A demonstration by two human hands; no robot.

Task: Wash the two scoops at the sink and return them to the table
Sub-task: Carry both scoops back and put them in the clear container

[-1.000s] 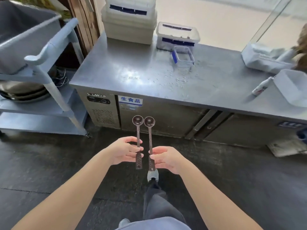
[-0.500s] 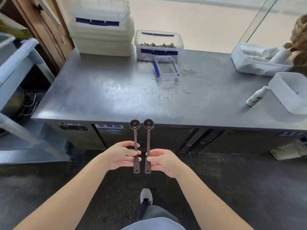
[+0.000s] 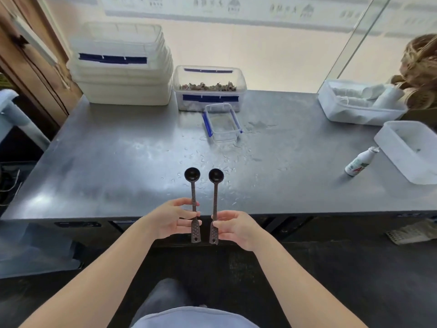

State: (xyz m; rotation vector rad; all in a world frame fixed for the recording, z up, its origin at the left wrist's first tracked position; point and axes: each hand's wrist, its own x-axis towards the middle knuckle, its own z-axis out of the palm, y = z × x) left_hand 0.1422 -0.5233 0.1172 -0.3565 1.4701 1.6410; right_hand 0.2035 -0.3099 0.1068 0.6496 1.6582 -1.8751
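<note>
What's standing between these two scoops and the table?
Nothing visible. The left hand holds the left scoop, the right hand the right scoop, over the near edge of the table; only water drops lie there. The clear container stands farther back.

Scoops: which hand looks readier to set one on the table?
Left, narrowly: the left hand grips the left scoop slightly farther over the table than the right hand holds the right scoop.

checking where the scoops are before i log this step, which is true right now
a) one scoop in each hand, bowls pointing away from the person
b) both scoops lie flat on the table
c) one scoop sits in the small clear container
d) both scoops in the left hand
A: the left hand pinches the left scoop and the right hand pinches the right scoop by their handles, bowls away over the table.
</note>
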